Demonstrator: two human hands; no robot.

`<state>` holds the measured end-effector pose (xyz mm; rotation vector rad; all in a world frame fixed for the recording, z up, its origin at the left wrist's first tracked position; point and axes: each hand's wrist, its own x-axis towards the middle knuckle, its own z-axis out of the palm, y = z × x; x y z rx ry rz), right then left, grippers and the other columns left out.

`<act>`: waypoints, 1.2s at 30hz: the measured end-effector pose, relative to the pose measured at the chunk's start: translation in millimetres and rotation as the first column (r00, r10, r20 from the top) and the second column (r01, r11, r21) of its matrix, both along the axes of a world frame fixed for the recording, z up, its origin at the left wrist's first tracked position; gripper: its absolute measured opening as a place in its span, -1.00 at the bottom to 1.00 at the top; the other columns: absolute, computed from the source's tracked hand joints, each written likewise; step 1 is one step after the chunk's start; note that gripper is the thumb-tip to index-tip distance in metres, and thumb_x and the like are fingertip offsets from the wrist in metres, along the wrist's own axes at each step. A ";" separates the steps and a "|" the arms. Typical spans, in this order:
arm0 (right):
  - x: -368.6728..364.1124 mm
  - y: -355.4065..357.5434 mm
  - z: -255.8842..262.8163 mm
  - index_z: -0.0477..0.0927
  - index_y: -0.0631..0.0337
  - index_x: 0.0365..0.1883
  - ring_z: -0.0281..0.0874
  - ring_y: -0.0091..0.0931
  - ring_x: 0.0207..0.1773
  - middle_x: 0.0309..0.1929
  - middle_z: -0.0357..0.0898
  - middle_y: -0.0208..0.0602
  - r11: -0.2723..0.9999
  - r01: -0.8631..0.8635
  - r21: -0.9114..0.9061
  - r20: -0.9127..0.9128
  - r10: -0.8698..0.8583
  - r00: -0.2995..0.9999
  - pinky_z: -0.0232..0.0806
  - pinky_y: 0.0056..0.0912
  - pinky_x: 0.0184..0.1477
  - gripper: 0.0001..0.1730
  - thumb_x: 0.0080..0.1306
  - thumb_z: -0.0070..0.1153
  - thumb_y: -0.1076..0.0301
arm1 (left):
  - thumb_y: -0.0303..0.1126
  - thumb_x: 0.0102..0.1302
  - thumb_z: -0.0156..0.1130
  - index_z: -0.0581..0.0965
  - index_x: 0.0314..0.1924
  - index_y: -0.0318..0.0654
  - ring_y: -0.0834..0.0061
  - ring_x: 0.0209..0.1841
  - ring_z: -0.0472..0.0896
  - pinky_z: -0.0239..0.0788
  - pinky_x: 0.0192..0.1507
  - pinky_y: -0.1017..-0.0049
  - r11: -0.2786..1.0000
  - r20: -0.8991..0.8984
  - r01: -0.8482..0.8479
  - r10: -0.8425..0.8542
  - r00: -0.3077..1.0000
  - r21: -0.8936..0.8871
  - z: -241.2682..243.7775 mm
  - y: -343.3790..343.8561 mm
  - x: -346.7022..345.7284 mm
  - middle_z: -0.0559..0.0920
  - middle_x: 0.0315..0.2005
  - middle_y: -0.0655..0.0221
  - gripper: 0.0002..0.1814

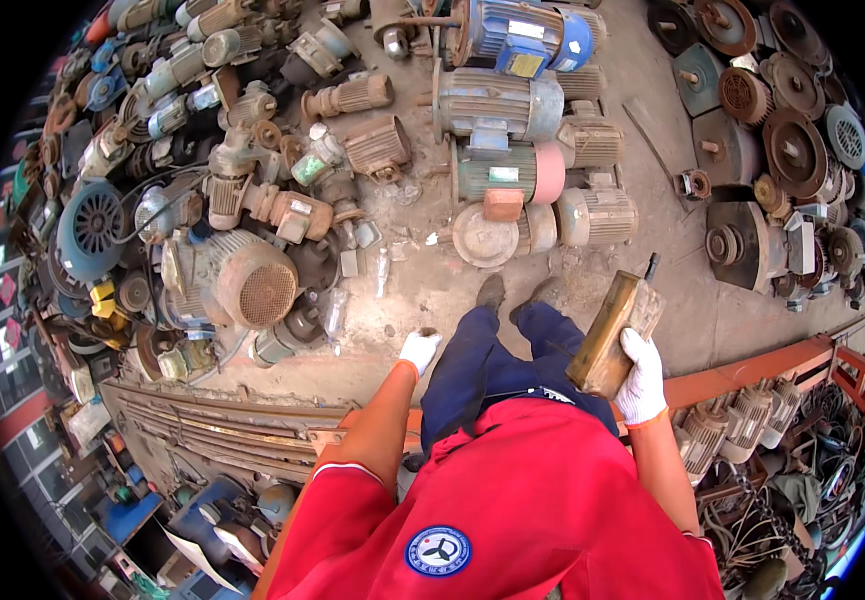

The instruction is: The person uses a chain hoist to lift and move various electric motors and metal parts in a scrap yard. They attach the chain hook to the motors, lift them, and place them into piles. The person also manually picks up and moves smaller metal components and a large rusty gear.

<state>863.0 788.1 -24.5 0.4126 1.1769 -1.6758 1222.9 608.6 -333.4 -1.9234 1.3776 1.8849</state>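
Observation:
In a white knit glove, my right hand (642,379) grips a worn, yellow-brown box-shaped device (603,334) by its side. A short black stub (652,267) sticks out of its far end, and the device is tilted away from me over my right thigh. My left hand (420,351), also gloved in white, hangs beside my left leg. Its fingers look curled, with a dark patch at the tips; whether anything is in them is hidden. Before my shoes lies a round, dusty motor end (486,235), with a reddish box (503,204) against it.
Several large electric motors, one of them blue (507,34), stand in rows ahead. To the left is a dense heap with a mesh-covered motor (256,281) and plastic bottles (335,311). Flanged motors (796,150) crowd the right. An orange steel beam (747,369) runs behind me.

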 end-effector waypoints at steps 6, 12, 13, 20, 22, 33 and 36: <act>31.2 11.3 5.0 0.47 0.22 0.26 0.69 -0.34 0.01 0.04 0.65 -0.24 0.993 0.115 0.021 -0.067 -0.114 0.991 0.59 -0.18 0.09 -0.46 0.32 0.28 0.36 | -0.32 0.34 0.32 0.62 0.05 -0.38 0.58 -0.34 0.53 0.40 -0.25 0.51 0.999 -0.134 0.013 -0.019 0.991 -0.048 12.9 -58.1 -41.6 0.66 -0.34 0.42 -0.65; 33.5 23.5 3.5 0.45 0.23 0.28 0.68 -0.37 0.03 0.05 0.65 -0.26 0.979 0.202 0.037 -0.100 -0.197 0.975 0.57 -0.21 0.12 -0.46 0.35 0.25 0.38 | -0.33 0.37 0.31 0.63 0.05 -0.41 0.58 -0.32 0.57 0.43 -0.25 0.53 0.986 -0.159 0.129 -0.144 0.977 -0.103 9.4 -84.9 -70.9 0.69 -0.29 0.38 -0.65; 36.0 27.7 4.0 0.45 0.23 0.28 0.67 -0.37 0.04 0.05 0.65 -0.25 0.975 0.216 0.047 -0.114 -0.210 0.971 0.56 -0.21 0.13 -0.46 0.35 0.24 0.38 | -0.34 0.37 0.31 0.63 0.05 -0.41 0.60 -0.34 0.54 0.42 -0.27 0.53 0.989 -0.174 0.111 -0.127 0.976 -0.098 14.6 -79.9 -74.5 0.67 -0.31 0.40 -0.66; 35.2 20.9 -2.6 0.54 0.19 0.20 0.66 -0.30 0.09 0.08 0.68 -0.25 0.982 0.178 0.057 -0.119 -0.171 0.978 0.54 -0.08 0.17 -0.57 0.41 0.20 0.26 | -0.34 0.38 0.30 0.64 -0.02 -0.45 0.53 -0.38 0.59 0.45 -0.32 0.50 0.982 -0.163 0.161 -0.175 0.971 -0.096 2.6 -52.1 -48.6 0.70 -0.37 0.34 -0.69; 32.0 12.4 -2.6 0.56 0.19 0.18 0.67 -0.31 0.08 0.07 0.68 -0.26 0.985 0.166 0.045 -0.135 -0.158 0.978 0.54 -0.08 0.17 -0.60 0.43 0.18 0.26 | -0.33 0.38 0.30 0.65 -0.03 -0.46 0.51 -0.38 0.61 0.45 -0.36 0.47 0.994 -0.154 0.102 -0.105 0.982 -0.030 1.8 -44.8 -37.1 0.70 -0.38 0.31 -0.69; 21.6 -4.1 -1.6 0.57 0.19 0.09 0.65 -0.37 0.04 0.01 0.67 -0.30 0.997 0.062 0.050 -0.101 -0.057 0.993 0.51 -0.16 0.16 -0.63 0.36 0.23 0.25 | -0.44 0.33 0.23 0.65 0.01 -0.49 0.33 -0.38 0.73 0.57 -0.28 0.33 0.985 -0.067 0.143 -0.150 0.986 -0.097 14.8 -42.2 -26.3 0.74 -0.29 0.13 -0.68; 22.2 -6.8 -0.5 0.57 0.18 0.08 0.65 -0.37 0.04 0.00 0.68 -0.30 0.999 0.002 0.034 -0.061 0.000 0.998 0.51 -0.16 0.17 -0.64 0.36 0.24 0.25 | -0.31 0.27 0.18 0.70 -0.10 -0.43 0.21 -0.40 0.75 0.54 -0.21 0.31 0.998 -0.154 0.041 -0.047 0.987 -0.043 31.0 -45.3 -34.2 0.76 -0.38 0.01 -0.65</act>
